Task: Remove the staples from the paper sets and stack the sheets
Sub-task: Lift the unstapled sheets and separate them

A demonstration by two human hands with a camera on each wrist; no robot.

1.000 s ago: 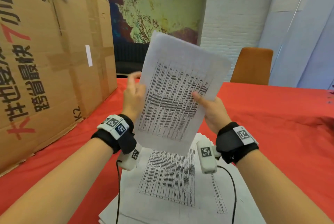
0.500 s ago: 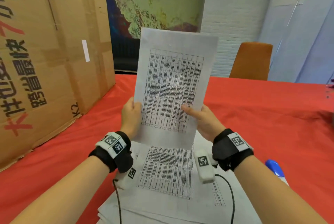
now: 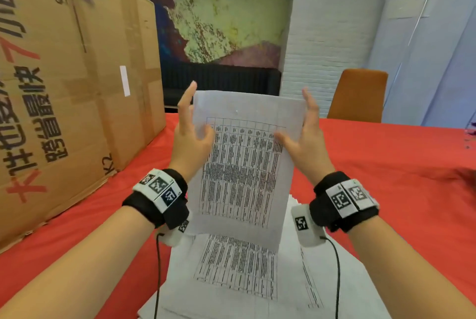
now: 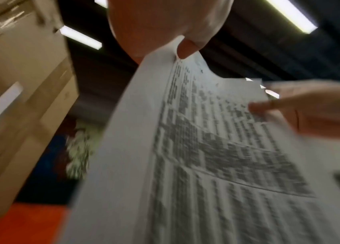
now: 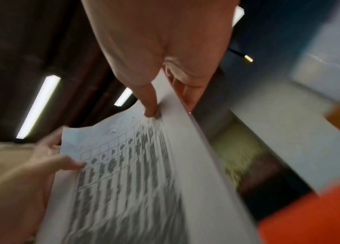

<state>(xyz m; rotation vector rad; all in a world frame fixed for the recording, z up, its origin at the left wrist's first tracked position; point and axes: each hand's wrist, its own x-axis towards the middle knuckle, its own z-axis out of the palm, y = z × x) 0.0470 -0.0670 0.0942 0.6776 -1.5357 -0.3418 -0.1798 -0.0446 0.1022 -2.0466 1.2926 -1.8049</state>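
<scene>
Both hands (image 3: 192, 143) (image 3: 305, 146) pinch 1 upright sheet (image 3: 244, 164) above stack (image 3: 231, 280); cardboard box (image 3: 72, 92) left.

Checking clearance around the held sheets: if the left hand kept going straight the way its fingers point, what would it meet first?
Nothing near: the left hand points up and away beside the held sheets; the far wall comes first, probably.

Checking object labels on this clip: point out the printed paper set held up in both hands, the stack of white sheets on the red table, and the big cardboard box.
printed paper set (image 3: 242, 171), head view, table print.
stack of white sheets (image 3: 237, 267), head view, top sheet.
cardboard box (image 3: 77, 112), head view, front face.
</scene>
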